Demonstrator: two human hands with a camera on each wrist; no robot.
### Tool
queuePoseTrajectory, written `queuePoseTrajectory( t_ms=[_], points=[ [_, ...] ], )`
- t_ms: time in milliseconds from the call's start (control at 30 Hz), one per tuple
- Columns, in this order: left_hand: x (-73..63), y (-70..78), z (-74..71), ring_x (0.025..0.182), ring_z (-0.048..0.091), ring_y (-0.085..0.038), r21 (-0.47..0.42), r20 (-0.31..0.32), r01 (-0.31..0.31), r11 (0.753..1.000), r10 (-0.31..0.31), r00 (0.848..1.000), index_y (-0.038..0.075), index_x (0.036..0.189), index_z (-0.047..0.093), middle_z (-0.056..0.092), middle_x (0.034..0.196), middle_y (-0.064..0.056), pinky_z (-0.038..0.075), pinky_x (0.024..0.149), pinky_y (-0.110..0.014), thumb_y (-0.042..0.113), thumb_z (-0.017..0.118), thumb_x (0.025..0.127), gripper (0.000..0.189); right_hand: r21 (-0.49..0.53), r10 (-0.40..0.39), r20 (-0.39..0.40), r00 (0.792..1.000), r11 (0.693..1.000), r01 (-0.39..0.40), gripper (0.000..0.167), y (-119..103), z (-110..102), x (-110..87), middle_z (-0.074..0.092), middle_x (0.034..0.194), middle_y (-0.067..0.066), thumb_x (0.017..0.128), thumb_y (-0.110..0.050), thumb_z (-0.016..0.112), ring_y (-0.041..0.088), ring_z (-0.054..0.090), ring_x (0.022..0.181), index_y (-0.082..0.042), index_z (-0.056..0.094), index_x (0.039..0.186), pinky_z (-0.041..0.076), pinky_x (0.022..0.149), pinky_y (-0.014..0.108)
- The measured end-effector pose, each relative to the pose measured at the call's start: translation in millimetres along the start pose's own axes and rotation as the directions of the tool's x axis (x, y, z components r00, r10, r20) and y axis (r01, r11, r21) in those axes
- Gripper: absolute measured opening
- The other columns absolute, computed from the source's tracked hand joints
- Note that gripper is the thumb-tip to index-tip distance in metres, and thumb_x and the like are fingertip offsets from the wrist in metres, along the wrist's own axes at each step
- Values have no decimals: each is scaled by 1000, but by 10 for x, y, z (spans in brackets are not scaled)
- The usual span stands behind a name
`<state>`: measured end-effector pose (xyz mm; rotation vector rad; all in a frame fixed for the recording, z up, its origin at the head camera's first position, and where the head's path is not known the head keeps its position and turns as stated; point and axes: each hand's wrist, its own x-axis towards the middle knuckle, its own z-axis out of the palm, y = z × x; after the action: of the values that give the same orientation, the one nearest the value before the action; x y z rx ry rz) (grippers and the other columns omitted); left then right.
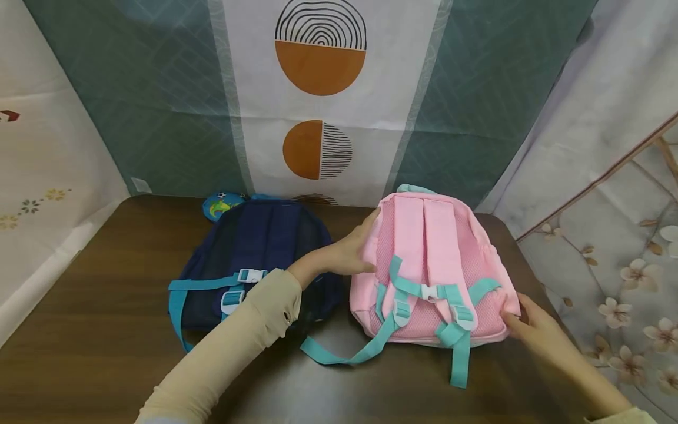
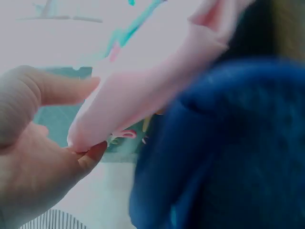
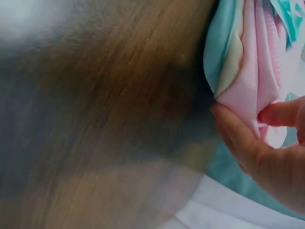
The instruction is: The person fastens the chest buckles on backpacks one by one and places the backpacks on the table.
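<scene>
A brown wooden desk (image 1: 90, 294) with a smooth top fills the lower part of the head view. A pale patch of light shines on it near the middle. Dark and light lines of wood run across it in the right wrist view.

Behind the far edge hangs a grey-green cloth (image 1: 175, 76) with a wide white stripe (image 1: 254, 82) down the middle. The stripe has round shapes on it, part orange and part black lines. Along the left edge is a cream cloth (image 1: 47, 147) with little yellow and dark flowers. Along the right edge is a white cloth (image 1: 577, 253) with pale pink flowers and a long brown line.

A pink cloth backpack (image 1: 439, 235) with blue-green straps is near the desk's far right corner, with its shoulder straps facing up. One blue-green strap end lies loose on the wood.

The left hand (image 1: 344, 250) has its grip on the side of the pink bag, thumb on one face and fingers on the other, pinching the cloth. The right hand (image 1: 540, 330) pinches the bag's lower corner, the one by the desk's right edge.

Just beside the pink bag, toward the left edge, is a dark blue cloth backpack (image 1: 265, 235) with bright blue straps. The left arm, in a cream sleeve (image 1: 222, 353), reaches over it.
</scene>
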<state>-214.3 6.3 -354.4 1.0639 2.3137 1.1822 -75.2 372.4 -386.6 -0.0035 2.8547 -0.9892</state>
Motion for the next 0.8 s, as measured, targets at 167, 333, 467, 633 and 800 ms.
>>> queuePoseTrajectory(
  t_ms=[167, 333, 467, 633, 800],
  points=[
    [72, -126, 93, 140, 10, -33, 106, 13, 138, 985, -140, 990, 9, 150, -5, 10, 150, -24, 16, 113, -46, -4, 59, 83, 93, 40, 37, 121, 992, 998, -42, 50, 34, 52, 241, 49, 112, 38, 96, -9, 48, 33, 61, 93, 23, 27, 127, 56, 69, 34],
    [74, -163, 200, 142, -3, -34, 215, 25, 305, 928, -317, 948, 7, 151, 5, -10, 153, -23, 11, 114, -45, 6, 49, 95, 71, -136, 5, 133, 991, 991, 13, 46, 56, -18, 432, 55, 105, 35, 92, -11, 52, 40, 59, 92, 23, 38, 119, 52, 74, 48],
    [95, -77, 257, 143, -3, -33, 491, 27, 289, 822, -346, 938, 5, 150, 14, -5, 156, -16, 13, 114, -44, 6, 41, 98, 58, -324, -34, 120, 992, 943, 72, 40, 18, -114, 554, 63, 87, 23, 87, -15, 57, 36, 60, 81, 19, 50, 107, 49, 69, 47],
    [106, -14, 248, 143, 11, -27, 667, 38, 238, 706, -350, 936, 6, 148, 23, 14, 156, -10, 13, 115, -41, 2, 40, 96, 55, -320, -18, 212, 977, 944, 87, 29, -78, -180, 666, 64, 68, 3, 89, -17, 56, 16, 59, 63, 12, 54, 96, 44, 58, 33],
    [7, -12, 189, 143, 13, -24, 663, 99, 248, 707, -411, 906, 10, 148, 24, 16, 156, -6, 13, 115, -38, 13, 45, 97, 55, -263, -46, 296, 954, 956, 128, 39, -126, -198, 705, 67, 88, 15, 89, -19, 59, 27, 64, 79, 13, 52, 110, 51, 67, 39]
  ],
)
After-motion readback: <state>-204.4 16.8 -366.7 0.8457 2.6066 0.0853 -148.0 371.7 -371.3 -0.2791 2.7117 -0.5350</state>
